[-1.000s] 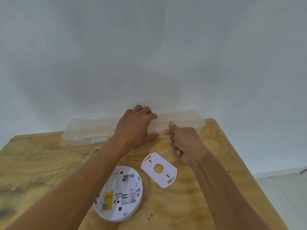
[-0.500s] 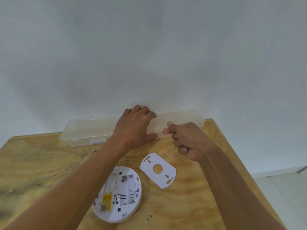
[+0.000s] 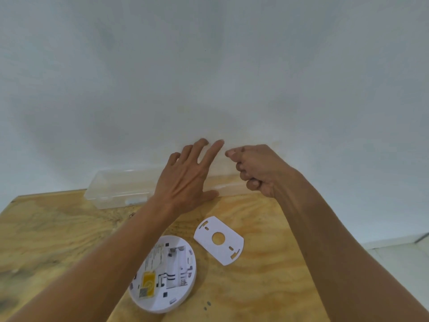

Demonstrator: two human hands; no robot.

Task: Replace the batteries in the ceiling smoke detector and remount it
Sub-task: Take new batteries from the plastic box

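a pale plywood tabletop with swirling brown grain [image 3: 58,240] fills the lower part of the head view, pushed up against a plain white wall [image 3: 209,66]. along the far edge of the table, against the wall, lies a long clear plastic box with a lid [image 3: 116,189], its left end in plain sight and its right part hidden behind the hands. the left hand [image 3: 183,180] reaches forward from the lower left over that box, back of the hand up, fingers straight and spread wide, the thumb stretched out to the right low by the box's front edge; it holds nothing, and whether the palm touches the lid cannot be told. near the table's front edge, under the left forearm, sits the round white plastic smoke detector [image 3: 164,275], turned back side up, showing a yellow label, black markings and an open rectangular battery bay near its middle; whether cells sit in the bay cannot be told. just right of it and apart from it lies the flat white mounting plate with a round centre hole and small slots [image 3: 219,240], flat on the wood. above and right of the plate, the right hand [image 3: 257,170] is raised at the wall side of the table, fingers curled into a loose fist with the thumb laid along the top, its tip close to the left forefinger; nothing can be seen in its grasp
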